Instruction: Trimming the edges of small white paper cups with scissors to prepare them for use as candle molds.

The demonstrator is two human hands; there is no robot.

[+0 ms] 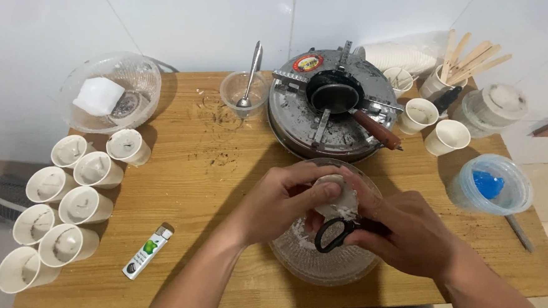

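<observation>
I held a small white lump [333, 189] in my left hand [282, 201], with my fingers [322, 191] curled tight around it. My right hand [407, 233] gripped black scissors [335, 234], fingers closed on the handles, right against the lump. I kept both over the clear glass bowl [318, 269] so the white bits would fall inside and not on the wooden table [203, 188]. Paper cups [64, 215] filled with white stuff lay tipped on their sides in a bunch at my left, out of my way. A lighter [148, 252] lay near them.
</observation>
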